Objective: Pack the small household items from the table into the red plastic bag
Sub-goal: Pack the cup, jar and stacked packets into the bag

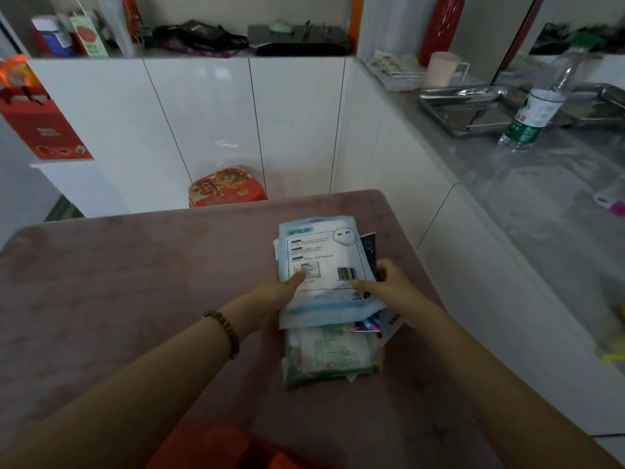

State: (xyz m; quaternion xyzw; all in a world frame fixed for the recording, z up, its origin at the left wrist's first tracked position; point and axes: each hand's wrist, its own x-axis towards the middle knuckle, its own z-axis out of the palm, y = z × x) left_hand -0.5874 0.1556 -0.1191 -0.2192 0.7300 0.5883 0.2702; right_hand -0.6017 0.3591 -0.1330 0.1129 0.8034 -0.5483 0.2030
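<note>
A: Both hands are on the stack. Left hand [287,289] grips the near-left edge of the blue-and-white packet [324,265], thumb on top; right hand [389,286] clasps the right edge, fingers curled round the side.

B: Where does the stack sit?

A: On the pink table [135,299], right of centre, straight ahead of the person at twelve o'clock from the forearms. Its long axis runs six to twelve. Under the blue packet a green-printed packet [331,357] sticks out toward six, and dark cards or sachets [370,252] show at three.

B: Which hand is nearer?

A: About even; they bracket it at nine and three. I'd judge the pile is being squared up to lift as one.

B: And the red bag?

A: An orange-red shape [220,445] lies at the bottom edge, at six o'clock from the stack, near the body. It may be the bag; I can't tell, nor whether its mouth is open or what it holds.

B: Anything else around?

A: A red tin [226,187] beyond the table at eleven, a water bottle [537,103] on the counter [541,198] at two.
</note>
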